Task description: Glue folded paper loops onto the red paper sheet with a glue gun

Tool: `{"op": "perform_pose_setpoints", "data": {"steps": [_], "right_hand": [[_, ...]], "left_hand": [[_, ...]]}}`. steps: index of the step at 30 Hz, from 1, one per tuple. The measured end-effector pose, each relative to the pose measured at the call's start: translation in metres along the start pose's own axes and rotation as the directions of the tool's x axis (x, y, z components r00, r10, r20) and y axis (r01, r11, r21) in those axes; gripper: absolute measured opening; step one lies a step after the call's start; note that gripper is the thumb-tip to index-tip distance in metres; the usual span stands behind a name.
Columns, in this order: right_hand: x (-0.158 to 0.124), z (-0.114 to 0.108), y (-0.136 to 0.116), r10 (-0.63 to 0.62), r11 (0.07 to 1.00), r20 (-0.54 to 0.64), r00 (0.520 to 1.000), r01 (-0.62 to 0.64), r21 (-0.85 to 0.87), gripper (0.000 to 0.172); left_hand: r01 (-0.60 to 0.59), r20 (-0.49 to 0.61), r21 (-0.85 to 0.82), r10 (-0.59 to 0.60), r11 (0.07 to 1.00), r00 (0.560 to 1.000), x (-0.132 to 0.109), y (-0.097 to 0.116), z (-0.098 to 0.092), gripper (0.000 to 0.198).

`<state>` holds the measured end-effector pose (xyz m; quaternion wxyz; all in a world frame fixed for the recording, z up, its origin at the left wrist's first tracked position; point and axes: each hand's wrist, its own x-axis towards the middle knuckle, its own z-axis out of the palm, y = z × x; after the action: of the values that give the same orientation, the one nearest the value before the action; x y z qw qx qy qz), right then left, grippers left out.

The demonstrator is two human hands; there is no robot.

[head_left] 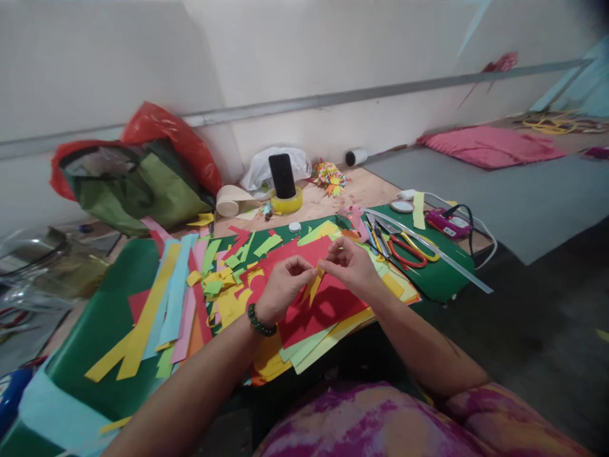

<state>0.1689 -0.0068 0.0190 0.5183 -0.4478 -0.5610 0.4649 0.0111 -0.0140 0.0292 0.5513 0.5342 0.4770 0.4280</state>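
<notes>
Between my two hands is a small yellow paper strip (314,289), bent so that its ends hang down. My left hand (284,282), with a dark green bead bracelet (259,322) at its wrist, pinches one side of the strip. On the other side, the thumb and forefinger of my right hand (351,266) pinch it near its top. Below the hands lies a red paper sheet (304,327) on a stack of yellow and pale green sheets (316,351). Yellow paper scraps (227,308) lie left of my left hand.
Long coloured paper strips (164,311) lie on the green surface at left. Red-handled scissors (408,252) and other tools lie at right, near a purple device (448,223). Behind stand a phone (282,176), a tape roll (288,203) and a multicoloured paper flower (330,179). A green bag (137,190) sits back left.
</notes>
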Motion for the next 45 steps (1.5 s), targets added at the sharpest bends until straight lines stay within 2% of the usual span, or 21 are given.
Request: {"op": "perform_pose_setpoints", "data": {"steps": [3,10,15,21,32,40,45], "right_hand": [[0.0019,0.0,0.0028,-0.013,1.0,-0.017,1.0,0.013,-0.002,0.037],[0.0027,-0.0027,0.0048,-0.088,0.989,-0.063,0.994,0.08,-0.122,0.028],[-0.0004,-0.0006,0.0042,-0.088,0.989,-0.069,0.994,0.079,-0.125,0.027],[-0.0032,-0.0017,0.0003,0.007,0.997,-0.011,1.0,-0.008,-0.083,0.034],[-0.0052,-0.0004,0.0013,-0.034,0.997,-0.02,0.999,0.032,-0.069,0.032],[-0.0045,0.0,0.0033,-0.056,0.994,-0.052,0.997,0.051,-0.095,0.03],[-0.0048,-0.0009,0.0022,-0.055,0.994,-0.027,0.998,0.052,-0.099,0.032]], "left_hand": [[0.021,0.015,-0.013,-0.021,1.0,1.0,0.001,-0.0002,-0.001,0.031],[0.096,0.154,0.053,-0.103,0.994,0.983,0.0017,-0.0025,-0.0065,0.032],[0.066,0.178,0.109,-0.084,0.992,0.98,0.0008,-0.0025,-0.0067,0.032],[0.001,0.21,0.108,-0.024,0.994,0.977,-0.0005,0.0011,-0.0057,0.032],[-0.023,0.232,0.129,-0.007,0.991,0.973,-0.0003,-0.0058,-0.003,0.039],[0.045,0.263,0.135,-0.08,0.99,0.961,0.0001,-0.0072,-0.0046,0.043],[0.064,0.274,0.119,-0.095,0.991,0.957,0.0004,-0.0087,-0.0058,0.044]]}}
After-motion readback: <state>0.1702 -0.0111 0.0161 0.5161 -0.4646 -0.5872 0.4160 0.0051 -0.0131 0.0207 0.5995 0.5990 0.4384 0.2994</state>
